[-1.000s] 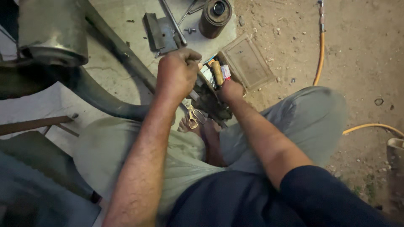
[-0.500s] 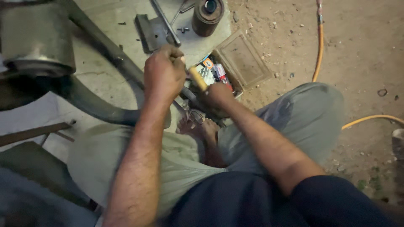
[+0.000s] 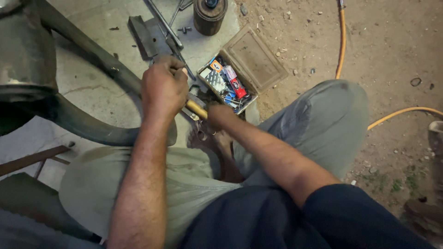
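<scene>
Yellow tool handle (image 3: 197, 109); orange hose (image 3: 342, 41); grey trousers (image 3: 318, 124); rusty brown tin (image 3: 210, 16).

An open box (image 3: 230, 83) lies right of the left hand (image 3: 164, 90), a can (image 3: 210, 16) beyond it.

Dark navy short sleeves, bare forearms, grey-green trousers, bare foot

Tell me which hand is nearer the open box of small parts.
Right. The right hand sits just below the open box, almost touching; the left hand grips a yellow-handled tool farther off, to its left.
</scene>
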{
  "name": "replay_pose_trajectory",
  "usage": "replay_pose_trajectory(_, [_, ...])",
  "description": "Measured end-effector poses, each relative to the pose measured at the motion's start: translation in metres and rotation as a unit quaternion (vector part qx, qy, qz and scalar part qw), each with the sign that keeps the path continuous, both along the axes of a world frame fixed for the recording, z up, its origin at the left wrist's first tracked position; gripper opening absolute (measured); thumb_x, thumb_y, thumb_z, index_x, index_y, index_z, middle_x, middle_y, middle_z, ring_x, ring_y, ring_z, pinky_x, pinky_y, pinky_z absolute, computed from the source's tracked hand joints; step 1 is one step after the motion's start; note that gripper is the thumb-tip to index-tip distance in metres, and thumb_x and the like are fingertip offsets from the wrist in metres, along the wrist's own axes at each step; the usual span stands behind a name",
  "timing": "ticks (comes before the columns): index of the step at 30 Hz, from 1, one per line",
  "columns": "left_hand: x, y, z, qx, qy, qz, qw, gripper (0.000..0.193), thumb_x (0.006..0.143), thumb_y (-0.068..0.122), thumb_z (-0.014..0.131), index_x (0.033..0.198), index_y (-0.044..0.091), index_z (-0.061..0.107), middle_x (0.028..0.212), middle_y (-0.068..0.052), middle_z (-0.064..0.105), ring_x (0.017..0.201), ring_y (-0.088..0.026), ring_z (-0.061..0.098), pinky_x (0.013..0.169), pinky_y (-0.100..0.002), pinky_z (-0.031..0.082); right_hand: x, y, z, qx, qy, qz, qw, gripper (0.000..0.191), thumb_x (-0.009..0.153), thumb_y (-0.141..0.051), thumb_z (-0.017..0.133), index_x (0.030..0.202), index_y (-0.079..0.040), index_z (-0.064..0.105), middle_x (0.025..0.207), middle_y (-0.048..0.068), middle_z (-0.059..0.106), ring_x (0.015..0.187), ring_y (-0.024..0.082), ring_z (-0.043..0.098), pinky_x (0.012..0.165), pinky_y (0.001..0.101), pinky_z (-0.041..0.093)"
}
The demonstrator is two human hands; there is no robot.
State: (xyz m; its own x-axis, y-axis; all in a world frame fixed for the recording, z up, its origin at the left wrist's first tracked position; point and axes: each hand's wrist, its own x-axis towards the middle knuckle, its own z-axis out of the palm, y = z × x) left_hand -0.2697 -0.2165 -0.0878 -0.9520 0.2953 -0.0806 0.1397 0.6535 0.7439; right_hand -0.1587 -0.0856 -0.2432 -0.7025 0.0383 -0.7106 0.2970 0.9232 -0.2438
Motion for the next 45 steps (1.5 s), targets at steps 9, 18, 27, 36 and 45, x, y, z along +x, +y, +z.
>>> replay_pose_trajectory(9, [0.001, 0.005, 0.001, 0.015, -0.011, 0.028, 0.999, 0.009, 0.085, 0.017, 0.072, 0.092, 0.012, 0.073, 0.083, -0.012, 0.074, 0.082, -0.034, 0.072, 0.074, -0.045, 0.054, -0.052, 0.119, 0.01, 0.087, -0.006, -0.041, 0.995, 0.023, 0.085, -0.029, 0.072, 0.098, -0.013, 0.082, 0.097, 0.016, 0.078, 0.085, 0.032, 0.078, 0.075, 0.0442, 0.059])
replay_pose_trajectory(18, [0.004, -0.001, -0.003, -0.001, -0.001, -0.002, 1.0, 0.009, 0.086, 0.018, 0.07, 0.092, 0.012, 0.074, 0.085, -0.014, 0.074, 0.082, -0.036, 0.071, 0.075, -0.047, 0.054, -0.017, 0.067, -0.005, -0.048, -0.009, -0.099, 0.994, 0.072, 0.081, -0.008, 0.064, 0.146, -0.038, 0.054, 0.112, 0.018, 0.072, 0.096, 0.034, 0.074, 0.084, 0.0442, 0.059])
replay_pose_trajectory(27, [0.025, 0.017, -0.038, -0.065, -0.024, -0.16, 0.985, 0.019, 0.078, 0.011, 0.065, 0.093, 0.012, 0.077, 0.102, -0.016, 0.073, 0.099, -0.038, 0.067, 0.087, -0.048, 0.053, -0.013, 0.067, -0.002, -0.051, -0.022, -0.009, 0.998, 0.054, 0.08, -0.009, 0.06, 0.131, -0.026, 0.068, 0.121, 0.016, 0.071, 0.111, 0.034, 0.069, 0.095, 0.0452, 0.055])
replay_pose_trajectory(36, [0.063, 0.056, -0.087, -0.273, 0.045, -0.365, 0.889, 0.027, 0.08, 0.017, 0.059, 0.095, 0.012, 0.081, 0.142, -0.001, 0.059, 0.131, -0.03, 0.05, 0.096, -0.05, 0.046, -0.004, 0.07, -0.001, -0.033, -0.011, -0.028, 0.999, 0.038, 0.082, -0.013, 0.063, 0.118, -0.017, 0.074, 0.119, 0.017, 0.072, 0.11, 0.035, 0.07, 0.094, 0.0472, 0.055])
replay_pose_trajectory(45, [0.059, 0.053, -0.083, -0.272, 0.067, -0.358, 0.891, 0.027, 0.09, 0.019, 0.057, 0.099, 0.011, 0.081, 0.144, -0.005, 0.059, 0.135, -0.027, 0.049, 0.102, -0.048, 0.044, -0.021, 0.089, 0.021, 0.077, 0.045, -0.218, 0.972, 0.027, 0.086, -0.025, 0.07, 0.109, -0.013, 0.079, 0.113, 0.017, 0.075, 0.104, 0.034, 0.072, 0.09, 0.0473, 0.057])
